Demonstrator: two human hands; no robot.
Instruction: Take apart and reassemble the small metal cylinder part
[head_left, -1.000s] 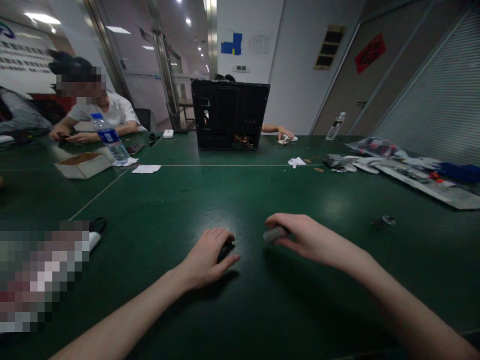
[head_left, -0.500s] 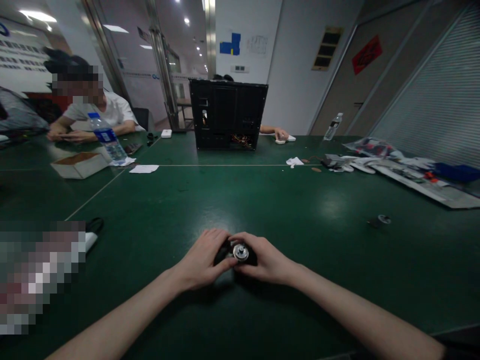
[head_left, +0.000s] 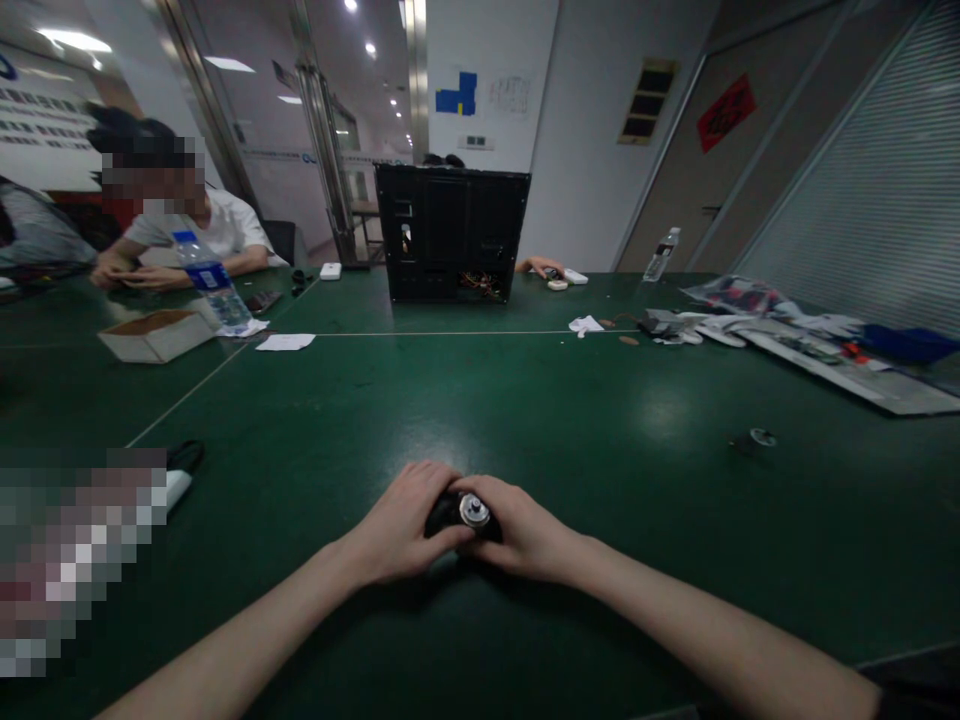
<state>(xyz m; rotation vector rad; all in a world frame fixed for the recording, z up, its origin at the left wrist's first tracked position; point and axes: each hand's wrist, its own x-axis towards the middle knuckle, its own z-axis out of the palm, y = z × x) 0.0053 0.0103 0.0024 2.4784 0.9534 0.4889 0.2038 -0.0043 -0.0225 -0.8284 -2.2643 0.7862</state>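
A small black part with a round silver metal hub (head_left: pixel 474 510) sits low over the green table, in the middle of the view. My left hand (head_left: pixel 416 525) is closed round its left side, thumb along the near edge. From the right, my right hand (head_left: pixel 521 525) wraps the same part, and the fingertips of both hands meet around it. The hub faces up between them; my fingers hide most of the black body, and I cannot tell its exact kind. A dark piece with a silver ring (head_left: pixel 761 438) lies apart on the table to the right.
A black computer case (head_left: pixel 452 235) stands at the far side of the green table (head_left: pixel 360 380). A bottle (head_left: pixel 214 290) and an open box (head_left: pixel 157 335) are at left. A tray with parts (head_left: pixel 847 365) lies at right. A co-worker (head_left: pixel 225 225) sits at far left.
The silver hub has shifted slightly left, and my right hand has moved left with it, closer to my left hand. Behind the case, another person's hand has moved slightly left.
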